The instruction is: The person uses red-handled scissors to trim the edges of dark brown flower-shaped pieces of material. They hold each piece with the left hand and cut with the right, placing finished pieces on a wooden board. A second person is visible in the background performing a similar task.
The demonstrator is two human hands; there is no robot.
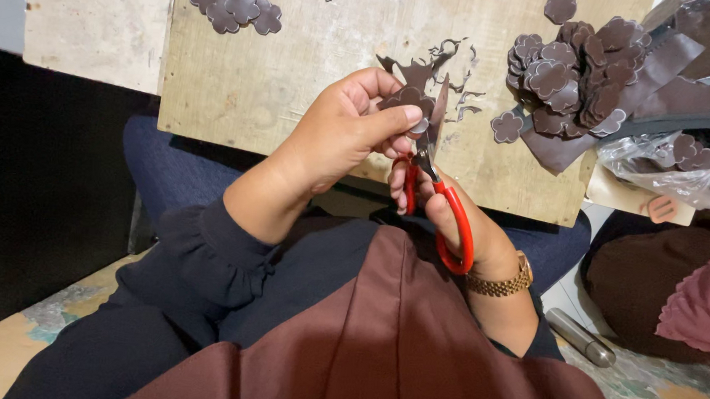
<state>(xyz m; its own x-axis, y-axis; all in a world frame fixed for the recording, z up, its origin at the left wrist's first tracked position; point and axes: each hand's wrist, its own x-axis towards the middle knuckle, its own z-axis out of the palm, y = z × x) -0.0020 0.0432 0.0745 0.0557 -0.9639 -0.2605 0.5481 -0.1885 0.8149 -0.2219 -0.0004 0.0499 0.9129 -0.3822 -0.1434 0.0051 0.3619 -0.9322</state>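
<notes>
Fingers (395,118) on dark flower cutout (408,99)

Bright even light on the wooden board (298,60), dim left edge, sharp focus, plastic glare right

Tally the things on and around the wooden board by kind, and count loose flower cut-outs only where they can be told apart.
Scissors with red handles, in the right hand: 1
Flower cut-out in the left hand, at the blades: 1
Flower cut-outs in the top-left cluster: about 6
Heap of cut-outs, too overlapped to count: 1
Wooden board: 1
Metal cylinder: 1
Total: about 11
</notes>
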